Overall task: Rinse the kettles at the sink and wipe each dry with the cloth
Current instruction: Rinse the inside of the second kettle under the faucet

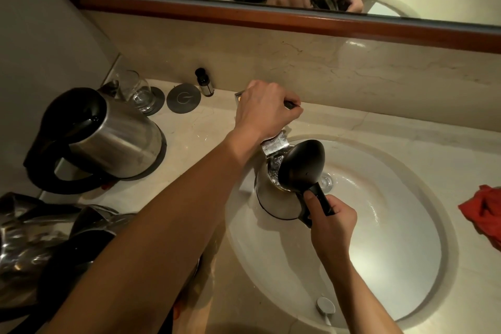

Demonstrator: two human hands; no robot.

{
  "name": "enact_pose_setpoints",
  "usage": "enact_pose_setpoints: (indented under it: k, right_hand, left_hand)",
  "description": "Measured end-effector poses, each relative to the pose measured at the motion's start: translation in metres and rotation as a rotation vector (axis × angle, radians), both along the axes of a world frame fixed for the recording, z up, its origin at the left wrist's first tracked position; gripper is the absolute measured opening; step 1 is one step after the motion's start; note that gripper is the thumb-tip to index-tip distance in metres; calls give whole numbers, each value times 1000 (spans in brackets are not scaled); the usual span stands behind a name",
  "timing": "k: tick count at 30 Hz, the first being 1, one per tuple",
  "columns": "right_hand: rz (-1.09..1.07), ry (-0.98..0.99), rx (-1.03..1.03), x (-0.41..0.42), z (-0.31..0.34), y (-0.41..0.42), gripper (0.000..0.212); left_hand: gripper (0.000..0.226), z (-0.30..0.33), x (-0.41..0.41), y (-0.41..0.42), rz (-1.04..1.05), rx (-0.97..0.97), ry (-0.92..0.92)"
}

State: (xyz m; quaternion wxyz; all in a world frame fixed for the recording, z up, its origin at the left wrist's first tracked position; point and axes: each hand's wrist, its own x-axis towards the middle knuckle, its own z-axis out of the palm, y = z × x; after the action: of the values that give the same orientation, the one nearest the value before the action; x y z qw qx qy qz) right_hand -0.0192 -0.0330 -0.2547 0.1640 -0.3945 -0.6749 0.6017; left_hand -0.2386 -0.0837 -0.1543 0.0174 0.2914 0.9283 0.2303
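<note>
The left hand covers most of the tap, so only its spout end shows. The red cloth is cut off by the right edge, and the crumpled metal kettles at the lower left run out of view behind the left forearm. The label on the small dark bottle is too small to read.

Our left hand: curled over the tap, arm outstretched; our right hand: gripping the kettle handle below the tap

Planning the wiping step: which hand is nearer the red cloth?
Right. The right hand holds the kettle handle over the sink, nearer the red cloth; the left hand is farther, on the tap.
</note>
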Motion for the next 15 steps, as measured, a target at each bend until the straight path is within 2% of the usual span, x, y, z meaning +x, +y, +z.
enact_pose_setpoints:
  k: [15]
  right_hand:
    - [-16,4,-15,-1,-1,0,74]
  left_hand:
    - [19,2,2,0,-7,6,-13]
